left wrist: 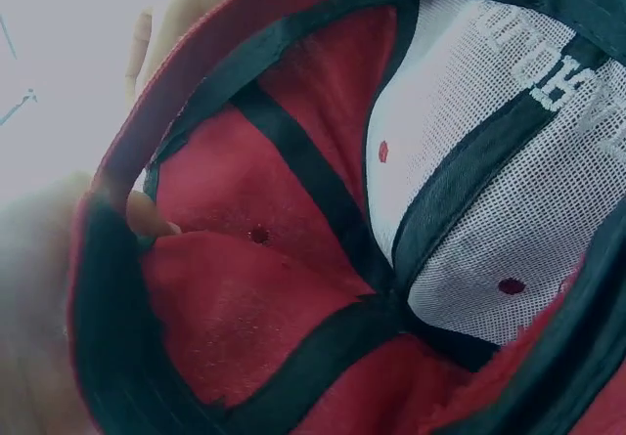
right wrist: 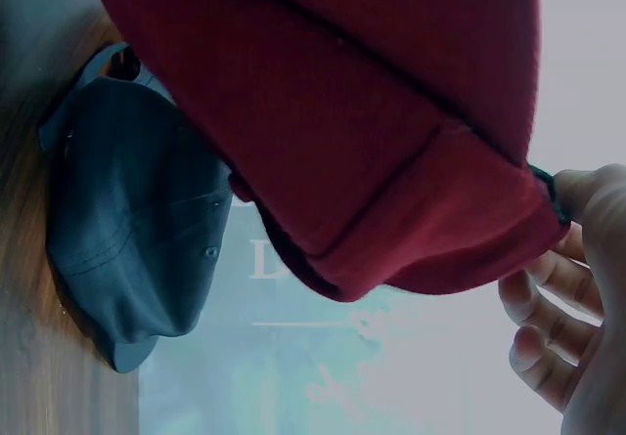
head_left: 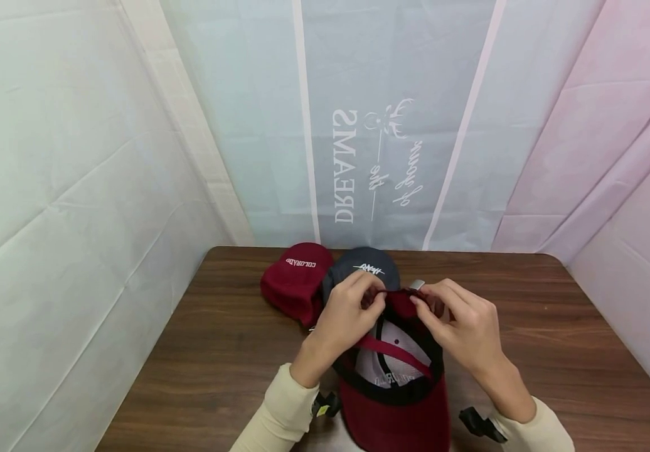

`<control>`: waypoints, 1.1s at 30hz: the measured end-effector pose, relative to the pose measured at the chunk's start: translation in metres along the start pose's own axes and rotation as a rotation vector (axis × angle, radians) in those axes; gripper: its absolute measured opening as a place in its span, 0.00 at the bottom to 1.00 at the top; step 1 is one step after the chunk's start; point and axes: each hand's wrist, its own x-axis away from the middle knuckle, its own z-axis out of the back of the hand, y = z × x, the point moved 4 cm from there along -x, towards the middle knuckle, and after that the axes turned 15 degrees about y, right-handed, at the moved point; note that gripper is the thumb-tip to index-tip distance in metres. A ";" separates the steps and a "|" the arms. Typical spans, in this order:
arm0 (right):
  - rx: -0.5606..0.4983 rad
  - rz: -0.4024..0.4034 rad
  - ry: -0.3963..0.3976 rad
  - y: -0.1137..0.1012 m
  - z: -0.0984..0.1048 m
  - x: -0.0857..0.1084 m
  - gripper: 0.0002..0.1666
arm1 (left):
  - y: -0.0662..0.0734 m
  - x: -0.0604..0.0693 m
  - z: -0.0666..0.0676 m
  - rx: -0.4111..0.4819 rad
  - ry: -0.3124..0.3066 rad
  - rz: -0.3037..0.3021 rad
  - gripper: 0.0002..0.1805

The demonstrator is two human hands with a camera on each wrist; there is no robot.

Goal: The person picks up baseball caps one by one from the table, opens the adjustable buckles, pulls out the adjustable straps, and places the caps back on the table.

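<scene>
A maroon baseball cap (head_left: 395,417) is held up, its brim toward me and its inside facing me. White mesh, black tape and a red band show inside it, also in the left wrist view. My left hand (head_left: 347,314) pinches the cap's back edge on the left. At the right, my right hand (head_left: 466,323) pinches the same edge beside a silver buckle (head_left: 417,285). In the right wrist view, thumb and fingers of the right hand (right wrist: 597,288) grip a corner of the cap's edge (right wrist: 391,122). The exact strap position is partly hidden by fingers.
Behind the hands, a second maroon cap (head_left: 291,282) lettered COLORADO lies on the brown wooden table (head_left: 218,351). Next to it sits a dark blue-grey cap (head_left: 367,258) with white script. A printed curtain (head_left: 381,75) hangs beyond the table's far edge, with pale cloth at both sides.
</scene>
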 end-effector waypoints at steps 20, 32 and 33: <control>0.041 -0.083 -0.222 0.003 -0.002 0.010 0.09 | -0.005 -0.013 0.025 0.049 0.138 0.051 0.05; 0.078 -0.101 -0.315 0.006 -0.002 0.019 0.11 | -0.008 -0.018 0.039 0.059 0.244 0.027 0.05; 0.082 -0.101 -0.317 0.006 -0.002 0.019 0.10 | -0.008 -0.019 0.040 0.063 0.252 0.025 0.05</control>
